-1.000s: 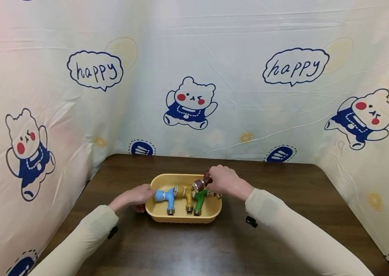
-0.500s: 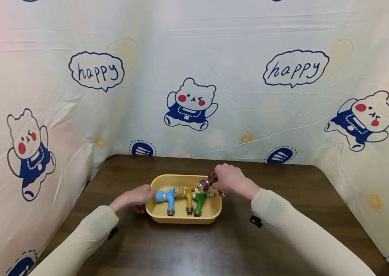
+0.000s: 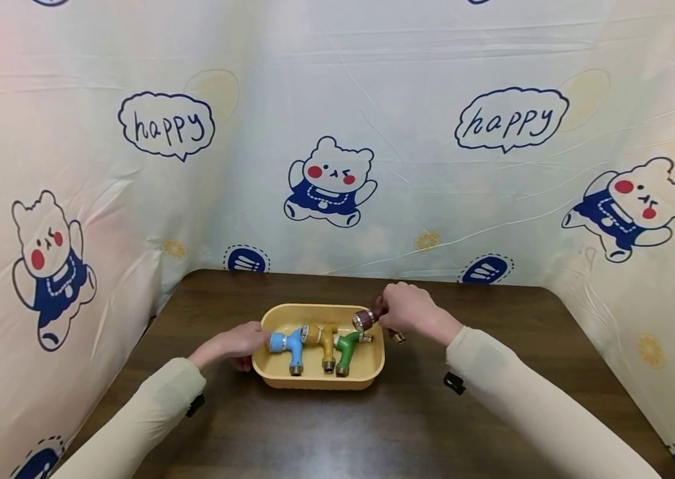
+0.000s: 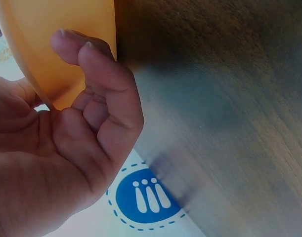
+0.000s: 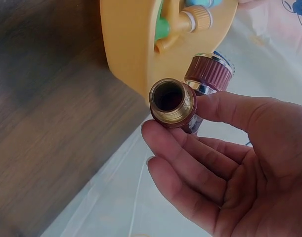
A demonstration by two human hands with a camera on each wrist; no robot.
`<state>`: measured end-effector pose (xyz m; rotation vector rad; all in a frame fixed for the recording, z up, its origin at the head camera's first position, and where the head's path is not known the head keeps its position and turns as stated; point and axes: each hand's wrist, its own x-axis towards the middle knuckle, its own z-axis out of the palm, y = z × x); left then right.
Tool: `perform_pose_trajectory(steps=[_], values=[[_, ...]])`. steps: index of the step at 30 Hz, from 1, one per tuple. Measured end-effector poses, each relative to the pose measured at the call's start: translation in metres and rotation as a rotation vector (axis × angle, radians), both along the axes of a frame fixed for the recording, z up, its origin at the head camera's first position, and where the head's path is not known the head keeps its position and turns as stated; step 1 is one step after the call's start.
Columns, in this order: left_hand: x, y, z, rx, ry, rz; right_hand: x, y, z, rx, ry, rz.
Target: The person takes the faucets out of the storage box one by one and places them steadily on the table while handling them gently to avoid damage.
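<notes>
My left hand (image 3: 244, 341) grips the left wall of the pale-yellow oblong plastic tray (image 3: 313, 383); inside, the light-blue tap (image 3: 296, 351), mustard-yellow tap (image 3: 328, 347) and green tap (image 3: 346, 351), all metal-tipped, lie as they did a second ago. My right hand (image 3: 413, 311) pinches the maroon tap with ribbed collar (image 3: 364, 320), whose brass threaded end (image 5: 179, 117) has shifted rightward past the tray's right rim, so I judge it free of the others.

Dark brown wood-grain table (image 3: 337, 432); 1 yellow tray (image 3: 318, 384) directly on it, left of middle, toward far edge
</notes>
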<state>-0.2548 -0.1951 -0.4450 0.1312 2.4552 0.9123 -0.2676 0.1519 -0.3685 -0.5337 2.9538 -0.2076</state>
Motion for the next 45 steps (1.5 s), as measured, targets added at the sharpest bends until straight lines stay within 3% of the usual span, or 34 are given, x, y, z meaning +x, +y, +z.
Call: perform_pose_trajectory(steps=[21,45], values=[[-0.001,0.000,-0.004,-0.006,0.006,-0.001,-0.003,0.024,-0.006,-0.023,-0.021,-0.046],[-0.001,0.000,0.002,0.004,-0.005,-0.009,0.001,0.042,-0.014,-0.082,-0.065,-0.099]])
